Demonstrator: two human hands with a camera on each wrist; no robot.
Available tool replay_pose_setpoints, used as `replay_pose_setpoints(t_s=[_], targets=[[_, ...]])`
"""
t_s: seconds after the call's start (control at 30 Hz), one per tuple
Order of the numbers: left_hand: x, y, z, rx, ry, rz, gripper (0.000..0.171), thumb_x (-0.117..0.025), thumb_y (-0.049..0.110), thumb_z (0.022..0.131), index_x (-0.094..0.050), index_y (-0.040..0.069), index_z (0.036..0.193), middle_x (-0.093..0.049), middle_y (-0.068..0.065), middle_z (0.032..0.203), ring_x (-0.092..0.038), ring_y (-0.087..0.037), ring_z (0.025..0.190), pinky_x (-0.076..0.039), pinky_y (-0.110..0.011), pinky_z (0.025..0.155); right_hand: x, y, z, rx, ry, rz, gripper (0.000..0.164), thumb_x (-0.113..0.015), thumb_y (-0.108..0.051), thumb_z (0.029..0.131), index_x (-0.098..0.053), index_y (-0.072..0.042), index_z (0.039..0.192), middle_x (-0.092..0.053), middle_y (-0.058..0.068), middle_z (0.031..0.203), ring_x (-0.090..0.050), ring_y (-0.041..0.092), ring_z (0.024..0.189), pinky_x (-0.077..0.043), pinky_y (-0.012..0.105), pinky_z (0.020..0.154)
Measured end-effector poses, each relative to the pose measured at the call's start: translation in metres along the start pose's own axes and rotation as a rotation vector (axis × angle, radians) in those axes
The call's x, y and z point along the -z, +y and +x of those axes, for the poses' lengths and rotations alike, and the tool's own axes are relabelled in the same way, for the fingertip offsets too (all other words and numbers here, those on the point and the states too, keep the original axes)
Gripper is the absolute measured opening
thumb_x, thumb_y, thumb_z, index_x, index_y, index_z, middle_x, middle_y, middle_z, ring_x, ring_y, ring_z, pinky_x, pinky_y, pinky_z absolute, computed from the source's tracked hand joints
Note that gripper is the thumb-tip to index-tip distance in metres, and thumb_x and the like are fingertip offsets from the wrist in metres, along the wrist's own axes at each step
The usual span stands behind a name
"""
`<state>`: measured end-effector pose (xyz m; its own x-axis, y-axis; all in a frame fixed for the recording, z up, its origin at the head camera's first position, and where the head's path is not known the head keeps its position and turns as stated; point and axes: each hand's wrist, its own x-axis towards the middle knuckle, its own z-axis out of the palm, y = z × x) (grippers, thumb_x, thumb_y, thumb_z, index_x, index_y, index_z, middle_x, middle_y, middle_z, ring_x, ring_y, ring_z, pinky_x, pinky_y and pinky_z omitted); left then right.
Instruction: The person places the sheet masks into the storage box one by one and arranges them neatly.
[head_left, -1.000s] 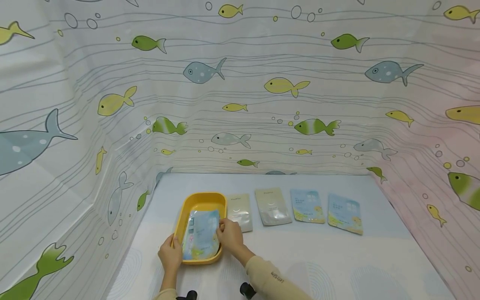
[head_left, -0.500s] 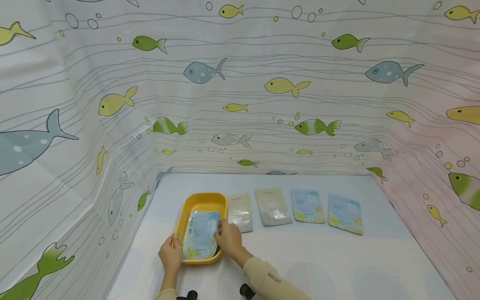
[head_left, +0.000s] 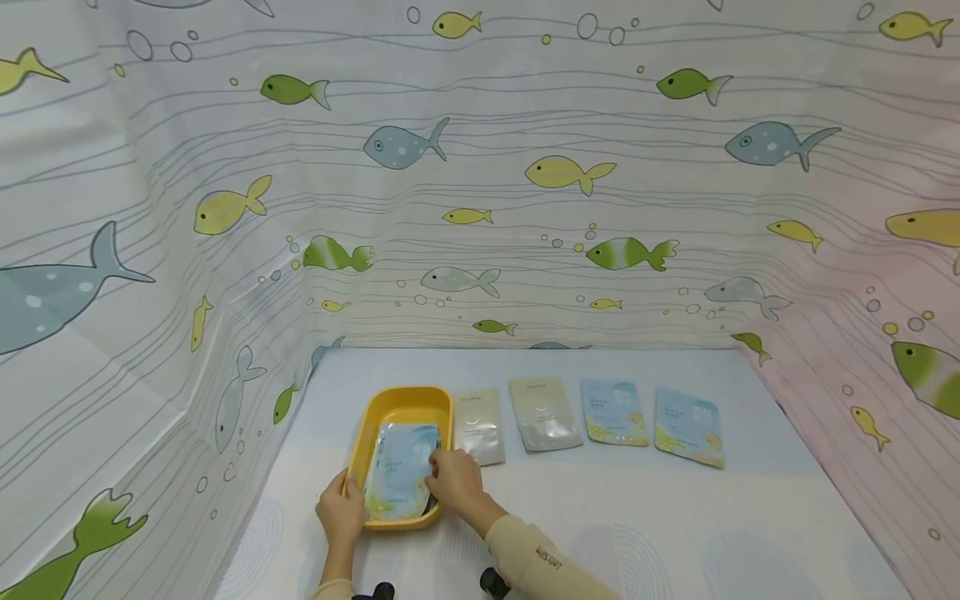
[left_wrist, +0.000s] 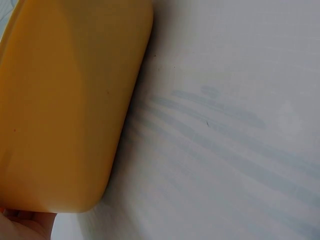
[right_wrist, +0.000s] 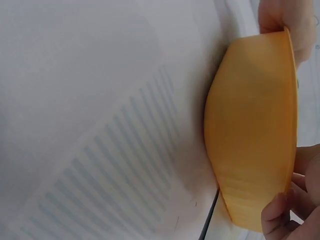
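My left hand grips the left side of a yellow plastic tray, thumb over the rim; fingers of it show at the tray's lower corner in the left wrist view. A flat, pale blue packet with a flower print lies in the near part of the tray, on top of at least one other packet. At its right edge my right hand pinches it with curled fingers, over the tray's right rim. Only the outer wall of the tray shows in the right wrist view, with the right hand low at its rim.
Right of the tray, two beige packets lie in a row: a near one partly behind the right hand, and another. Further right lie two blue packets. A fish-patterned curtain surrounds the white table.
The blue packet has shifted slightly left and lies flatter over what is beneath it. My right hand has slid a little nearer along its edge. The left hand has stayed put.
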<state>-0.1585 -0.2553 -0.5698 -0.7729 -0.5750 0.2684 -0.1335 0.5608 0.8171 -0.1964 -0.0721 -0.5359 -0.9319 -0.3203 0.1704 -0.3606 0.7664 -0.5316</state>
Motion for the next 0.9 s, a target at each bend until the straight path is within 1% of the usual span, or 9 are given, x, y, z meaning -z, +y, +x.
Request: replay_pose_setpoints(t_s=[0.1, 0.17, 0.23, 0.33, 0.4, 0.47, 0.63, 0.73, 0.9], targets=[[0.000, -0.001, 0.000, -0.005, 0.007, -0.002, 0.026, -0.050, -0.001, 0.089, -0.060, -0.017, 0.107, -0.060, -0.035, 0.106, -0.054, -0.054, 0.102, -0.042, -0.059, 0.088, -0.002, 0.001, 0.000, 0.003, -0.009, 0.028, 0.019, -0.076, -0.019, 0.077, -0.072, -0.007, 0.091, -0.068, -0.004, 0.074, -0.062, 0.009, 0.067, -0.049, 0.020, 0.058], [0.000, -0.001, -0.001, -0.008, 0.009, -0.001, 0.026, -0.050, -0.001, 0.089, -0.060, -0.017, 0.107, -0.060, -0.036, 0.106, -0.054, -0.054, 0.101, -0.042, -0.059, 0.088, -0.004, 0.003, 0.000, 0.018, 0.002, 0.056, 0.017, -0.076, -0.019, 0.078, -0.072, -0.008, 0.090, -0.069, -0.003, 0.077, -0.063, 0.008, 0.069, -0.049, 0.019, 0.060], [0.001, -0.002, -0.001, -0.007, 0.009, 0.000, 0.026, -0.050, -0.001, 0.089, -0.060, -0.017, 0.107, -0.060, -0.036, 0.106, -0.054, -0.054, 0.101, -0.042, -0.060, 0.088, -0.006, 0.005, -0.001, 0.047, 0.026, 0.078, 0.013, -0.075, -0.018, 0.078, -0.073, -0.008, 0.087, -0.067, -0.005, 0.072, -0.060, 0.006, 0.064, -0.047, 0.016, 0.057], [0.000, -0.002, -0.001, -0.011, 0.014, 0.000, 0.025, -0.050, -0.002, 0.088, -0.060, -0.017, 0.106, -0.060, -0.036, 0.104, -0.055, -0.054, 0.100, -0.042, -0.060, 0.087, -0.009, 0.008, -0.003, 0.085, 0.065, 0.119, 0.009, -0.075, -0.016, 0.078, -0.072, -0.009, 0.082, -0.059, -0.009, 0.063, -0.049, 0.001, 0.056, -0.040, 0.014, 0.051], [0.000, -0.003, -0.001, -0.012, 0.018, -0.005, 0.025, -0.050, -0.003, 0.088, -0.060, -0.017, 0.105, -0.060, -0.036, 0.104, -0.055, -0.054, 0.099, -0.042, -0.060, 0.087, -0.009, 0.009, -0.005, 0.098, 0.086, 0.157, 0.008, -0.074, -0.015, 0.078, -0.072, -0.008, 0.081, -0.055, -0.010, 0.061, -0.045, 0.000, 0.054, -0.037, 0.013, 0.049], [-0.001, -0.003, 0.000, -0.015, 0.022, -0.012, 0.025, -0.050, -0.002, 0.087, -0.061, -0.017, 0.105, -0.060, -0.036, 0.103, -0.055, -0.054, 0.099, -0.042, -0.059, 0.086, -0.009, 0.010, -0.005, 0.102, 0.101, 0.198, 0.008, -0.073, -0.015, 0.079, -0.071, -0.008, 0.082, -0.057, -0.009, 0.062, -0.044, -0.001, 0.055, -0.038, 0.013, 0.051], [-0.002, -0.003, 0.001, -0.016, 0.028, -0.017, 0.025, -0.050, -0.002, 0.088, -0.061, -0.017, 0.105, -0.060, -0.036, 0.104, -0.055, -0.054, 0.100, -0.043, -0.059, 0.087, -0.008, 0.012, -0.006, 0.127, 0.144, 0.272, 0.006, -0.068, -0.013, 0.084, -0.071, -0.008, 0.082, -0.065, -0.005, 0.071, -0.051, 0.002, 0.061, -0.041, 0.014, 0.056], [-0.002, -0.003, 0.001, -0.019, 0.026, -0.015, 0.025, -0.050, -0.003, 0.088, -0.061, -0.017, 0.106, -0.061, -0.036, 0.104, -0.055, -0.054, 0.099, -0.043, -0.059, 0.086, -0.008, 0.015, -0.005, 0.145, 0.201, 0.310, 0.006, -0.067, -0.011, 0.085, -0.070, -0.008, 0.081, -0.066, -0.003, 0.074, -0.053, 0.004, 0.062, -0.042, 0.013, 0.057], [-0.002, -0.003, 0.001, -0.031, 0.033, -0.012, 0.024, -0.051, -0.003, 0.087, -0.061, -0.016, 0.105, -0.061, -0.036, 0.102, -0.056, -0.054, 0.097, -0.043, -0.060, 0.085, -0.006, 0.025, 0.001, 0.157, 0.323, 0.409, 0.005, -0.066, -0.005, 0.084, -0.067, -0.003, 0.080, -0.065, 0.004, 0.075, -0.054, 0.010, 0.058, -0.042, 0.012, 0.053]])
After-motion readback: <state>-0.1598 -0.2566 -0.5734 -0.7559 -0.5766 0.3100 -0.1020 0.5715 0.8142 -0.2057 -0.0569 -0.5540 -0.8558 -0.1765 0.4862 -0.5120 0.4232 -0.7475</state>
